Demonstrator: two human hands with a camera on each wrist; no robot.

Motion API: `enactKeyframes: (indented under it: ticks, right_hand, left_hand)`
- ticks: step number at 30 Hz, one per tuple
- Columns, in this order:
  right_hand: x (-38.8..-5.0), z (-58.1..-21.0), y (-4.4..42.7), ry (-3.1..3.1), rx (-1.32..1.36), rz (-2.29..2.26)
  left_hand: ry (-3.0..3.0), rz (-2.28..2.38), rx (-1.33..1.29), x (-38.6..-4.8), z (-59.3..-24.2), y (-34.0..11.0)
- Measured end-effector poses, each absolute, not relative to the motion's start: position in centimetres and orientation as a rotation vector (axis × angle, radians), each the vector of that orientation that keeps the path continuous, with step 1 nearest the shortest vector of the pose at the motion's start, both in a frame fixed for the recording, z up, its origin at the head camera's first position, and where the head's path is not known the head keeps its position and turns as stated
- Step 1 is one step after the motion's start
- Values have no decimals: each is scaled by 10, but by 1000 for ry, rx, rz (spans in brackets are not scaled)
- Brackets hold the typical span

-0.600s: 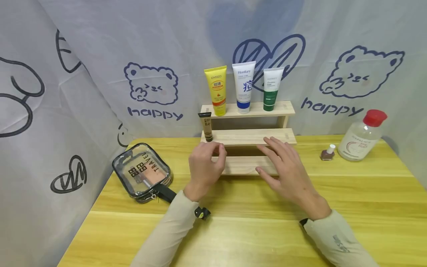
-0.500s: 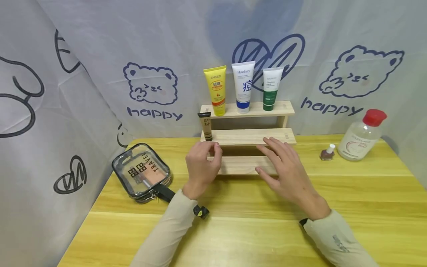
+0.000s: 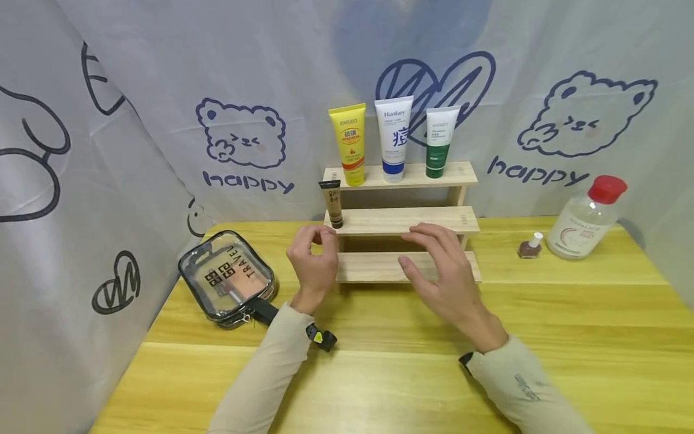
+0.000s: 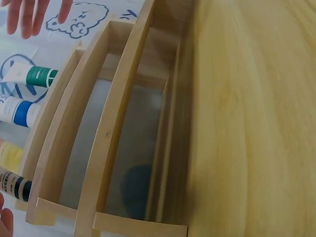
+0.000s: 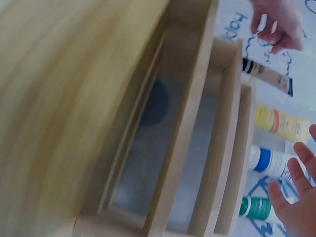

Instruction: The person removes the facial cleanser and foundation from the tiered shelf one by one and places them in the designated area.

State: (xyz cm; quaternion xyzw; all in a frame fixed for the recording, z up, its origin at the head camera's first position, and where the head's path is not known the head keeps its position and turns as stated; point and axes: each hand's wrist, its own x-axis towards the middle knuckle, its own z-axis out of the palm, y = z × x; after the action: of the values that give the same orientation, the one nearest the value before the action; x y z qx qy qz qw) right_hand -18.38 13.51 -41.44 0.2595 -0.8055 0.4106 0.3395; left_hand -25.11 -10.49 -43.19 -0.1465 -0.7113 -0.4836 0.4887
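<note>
My left hand [image 3: 314, 268] is loose and empty; so is my right hand [image 3: 449, 282]. Just past the left one, the brown tube [image 3: 333, 204] stands on the rack [image 3: 401, 220]. It looks light and squishy; I'd pinch its middle.

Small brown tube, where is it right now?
In the head view, the small brown tube stands at the left end of the middle shelf, below the yellow tube and near the left hand.
</note>
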Motion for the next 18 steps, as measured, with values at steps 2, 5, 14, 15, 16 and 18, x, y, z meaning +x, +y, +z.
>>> enactKeyframes:
  ticks: [2, 5, 14, 15, 16, 18]
  right_hand:
    - [-186, -413, 126, -2061, 662, 1179]
    - [-191, -410, 114, -2040, 603, 1365]
    - [-221, -392, 91, -2141, 383, 1735]
    - [-224, -389, 89, -2141, 383, 1759]
    - [-227, -385, 87, -2139, 386, 1781]
    - [-233, -376, 81, -2144, 394, 1815]
  left_hand:
    - [-1765, -1229, -292, -251, -432, -105]
    - [-1828, -1362, -193, -250, -432, -105]
    - [-2077, -1582, -105, -252, -442, -100]
    - [-2090, -1592, -98, -252, -443, -100]
    - [-2096, -1607, -89, -253, -443, -100]
    - [-2104, -1644, -72, -254, -444, -101]
